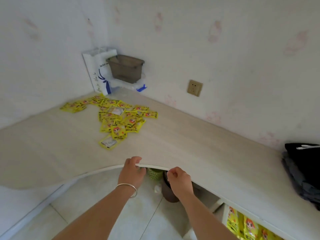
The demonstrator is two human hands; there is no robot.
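Worktop (190,144) is pale wood, curved front edge, runs into the room corner. Left-centre on it: loose pile of yellow packets (117,118), spread flat, some overlapping, well apart from both hands. Behind the pile in the corner: white paper bag (97,71) upright against the wall, brown box (126,68) just beside it, sitting on a clear tub (138,85) with a blue clasp. Left hand (132,172) at the front edge, fingers curled over the top of the worktop, gripping it; bangle (128,188) on that wrist. Under the edge, between the hands: green basket (154,174), dark bin (168,193) on the floor next to it. Right hand (179,179) just beside the left, clenched in a fist against the edge, nothing seen in it. Wall socket (194,88) above the worktop further right. Lower right, a shelf under the worktop holds yellow bags (245,226). Far right on top: dark clothes (304,170) in a heap.
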